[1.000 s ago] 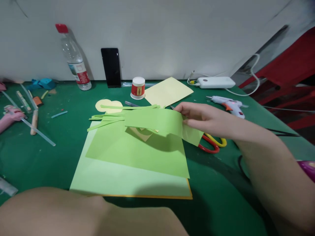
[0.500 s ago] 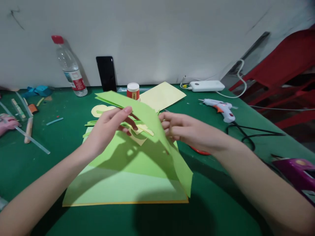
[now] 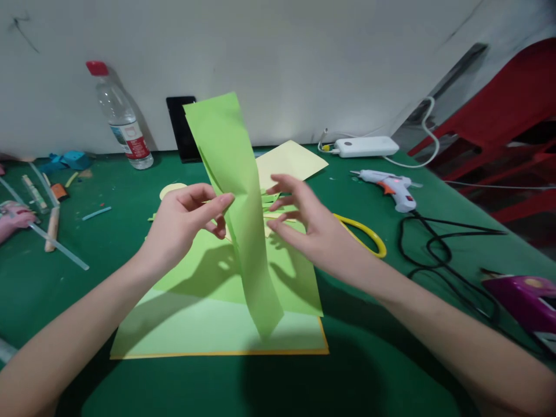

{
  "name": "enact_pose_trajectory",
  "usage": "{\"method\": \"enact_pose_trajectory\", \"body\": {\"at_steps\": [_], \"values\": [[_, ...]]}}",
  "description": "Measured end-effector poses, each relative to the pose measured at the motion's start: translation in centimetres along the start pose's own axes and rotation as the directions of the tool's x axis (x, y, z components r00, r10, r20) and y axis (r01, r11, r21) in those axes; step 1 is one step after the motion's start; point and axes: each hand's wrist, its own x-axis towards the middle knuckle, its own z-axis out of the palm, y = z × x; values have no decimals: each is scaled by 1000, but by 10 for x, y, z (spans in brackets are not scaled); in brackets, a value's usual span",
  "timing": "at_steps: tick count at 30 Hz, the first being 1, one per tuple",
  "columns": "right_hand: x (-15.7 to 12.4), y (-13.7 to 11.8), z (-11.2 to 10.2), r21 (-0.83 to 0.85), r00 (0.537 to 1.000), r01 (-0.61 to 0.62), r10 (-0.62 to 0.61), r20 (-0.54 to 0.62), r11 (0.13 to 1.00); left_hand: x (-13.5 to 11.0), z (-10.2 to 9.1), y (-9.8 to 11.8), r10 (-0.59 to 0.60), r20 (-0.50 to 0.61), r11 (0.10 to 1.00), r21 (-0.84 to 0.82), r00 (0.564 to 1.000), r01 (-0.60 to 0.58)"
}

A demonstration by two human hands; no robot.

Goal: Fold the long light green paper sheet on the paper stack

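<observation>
My left hand [image 3: 185, 223] pinches a long green paper sheet [image 3: 237, 197] between thumb and fingers and holds it nearly upright above the table. Just right of the sheet, my right hand [image 3: 302, 223] hovers with fingers spread and holds nothing. Under both hands lies a stack of green paper sheets [image 3: 208, 318] on the green table [image 3: 391, 347], with thin green strips and pale yellow cut-outs partly hidden behind the raised sheet.
Yellow-handled scissors [image 3: 365, 234] lie right of the stack. A glue gun [image 3: 393, 185] with a black cable, a white power bank [image 3: 369, 146], a yellow sheet [image 3: 291, 162], a phone [image 3: 178, 130], a water bottle [image 3: 119, 119] and a purple tool [image 3: 525, 298] stand around. Glue sticks [image 3: 56, 246] lie left.
The green sheet rose from lying low to nearly upright. My left hand came in and took hold of it; my right hand let go and spread its fingers.
</observation>
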Motion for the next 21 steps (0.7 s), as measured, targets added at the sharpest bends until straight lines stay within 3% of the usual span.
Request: {"method": "enact_pose_trajectory", "body": {"at_steps": [1,3,8,14,18,21], "values": [[-1,-1,0,-27,994,53,-56,-98,998,0,0,-1,5,-13,1000,-1,1000,-5],[-5,-4,1,-34,981,135,-139,-138,990,0,1,-2,24,-12,1000,-19,1000,-24],[-15,-14,12,56,990,86,-92,107,995,-6,8,1,87,34,995,37,996,-88],[-13,-8,20,203,980,-20,-21,200,979,-15,15,5,182,44,980,78,982,-185],[-8,-4,16,485,936,-151,-34,352,861,-14,10,7,137,2,990,26,991,-137],[-5,-4,13,573,919,-220,-30,394,789,-9,2,6,90,53,996,-1,995,-90]]}}
